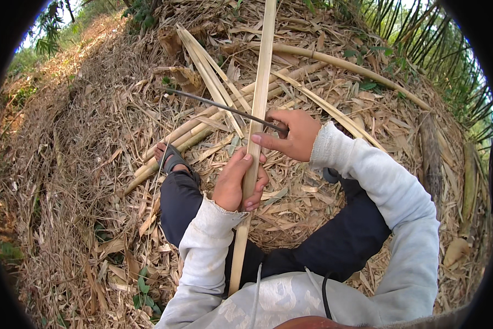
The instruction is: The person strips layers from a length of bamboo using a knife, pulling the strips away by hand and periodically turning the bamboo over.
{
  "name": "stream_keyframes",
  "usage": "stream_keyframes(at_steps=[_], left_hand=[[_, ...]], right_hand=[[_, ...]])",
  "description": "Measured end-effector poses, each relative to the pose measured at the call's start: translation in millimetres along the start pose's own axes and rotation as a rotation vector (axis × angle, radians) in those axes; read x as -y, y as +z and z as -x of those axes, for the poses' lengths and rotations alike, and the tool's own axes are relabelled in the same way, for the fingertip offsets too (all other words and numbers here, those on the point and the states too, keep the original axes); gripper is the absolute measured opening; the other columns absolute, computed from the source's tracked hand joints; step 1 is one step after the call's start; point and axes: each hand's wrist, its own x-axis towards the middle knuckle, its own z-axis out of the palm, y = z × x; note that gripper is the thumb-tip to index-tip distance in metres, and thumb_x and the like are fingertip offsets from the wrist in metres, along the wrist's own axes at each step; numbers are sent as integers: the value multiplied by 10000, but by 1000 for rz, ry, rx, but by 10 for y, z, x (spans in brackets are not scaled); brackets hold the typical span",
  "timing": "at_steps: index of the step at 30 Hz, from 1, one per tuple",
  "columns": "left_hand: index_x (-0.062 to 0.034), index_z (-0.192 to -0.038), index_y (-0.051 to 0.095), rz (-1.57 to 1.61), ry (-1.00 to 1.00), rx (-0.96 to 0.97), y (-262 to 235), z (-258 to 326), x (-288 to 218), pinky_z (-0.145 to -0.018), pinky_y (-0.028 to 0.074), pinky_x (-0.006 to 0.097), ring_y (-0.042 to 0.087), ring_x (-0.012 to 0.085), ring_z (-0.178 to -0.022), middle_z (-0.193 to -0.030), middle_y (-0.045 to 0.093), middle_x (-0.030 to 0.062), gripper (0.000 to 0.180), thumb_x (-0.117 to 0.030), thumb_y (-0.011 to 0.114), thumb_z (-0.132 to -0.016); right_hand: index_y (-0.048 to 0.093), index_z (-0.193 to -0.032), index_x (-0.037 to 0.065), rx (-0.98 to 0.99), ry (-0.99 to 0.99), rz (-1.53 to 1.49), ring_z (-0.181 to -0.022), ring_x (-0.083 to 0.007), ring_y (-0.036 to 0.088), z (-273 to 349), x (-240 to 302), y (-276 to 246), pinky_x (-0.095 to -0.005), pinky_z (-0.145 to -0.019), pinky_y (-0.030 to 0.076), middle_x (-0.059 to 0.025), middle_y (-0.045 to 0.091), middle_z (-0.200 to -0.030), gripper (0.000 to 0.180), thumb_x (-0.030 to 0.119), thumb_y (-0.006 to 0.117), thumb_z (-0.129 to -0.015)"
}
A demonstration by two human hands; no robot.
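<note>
A long, pale split bamboo strip runs from my lap up past the far edge of the view. My left hand is closed around its lower half, thumb along the near face. Just above that, my right hand grips the end of a long, thin, dark knife; the handle is mostly hidden in the fingers. The blade, seen nearly edge-on, crosses in front of the strip and points to the far left. My right thumb tip rests at the strip's edge.
Several split bamboo pieces and round bamboo poles lie ahead on dry leaf litter. A curved pole stretches to the right. My sandalled left foot is beside the poles. Bamboo stems stand at far right.
</note>
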Motion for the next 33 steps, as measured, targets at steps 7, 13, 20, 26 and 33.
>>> stream_keyframes(at_steps=[7,13,20,26,33], left_hand=[[-50,-1060,401,-95,-72,16,29,-19,93,-376,473,339,484,215,-375,-640,508,128,492,-495,194,-1019],[-38,-1006,430,-159,-102,89,3,3,149,-386,471,327,463,187,-380,-593,473,90,527,-519,213,-1016],[-109,-952,453,-34,-139,56,41,85,52,-378,180,224,189,53,-410,-582,281,-36,390,-460,299,-1030],[-105,-1006,441,-29,-8,-34,5,101,18,-361,173,230,190,53,-397,-590,285,-34,384,-448,270,-1036],[-114,-756,361,-53,-55,-145,31,101,17,-382,187,255,224,76,-401,-573,259,-23,320,-335,343,-987]], right_hand=[[568,-835,42,-1,146,-220,-515,-65,366,-68,-45,-35,-268,-476,308,40,399,-553,324,345,640,-926],[535,-830,44,-240,304,-603,-436,-71,415,-126,-49,-250,-255,-414,358,35,441,-550,309,319,641,-926],[487,-825,60,-272,481,-653,-391,-83,386,-134,-34,-244,-278,-359,353,24,398,-518,412,444,595,-929],[564,-721,28,109,-21,264,-546,-303,612,-17,74,-76,-409,-561,508,-119,600,-620,654,658,493,-881],[597,-757,42,173,-111,596,-639,-346,646,15,231,33,-432,-593,515,-149,633,-684,685,721,519,-807]])
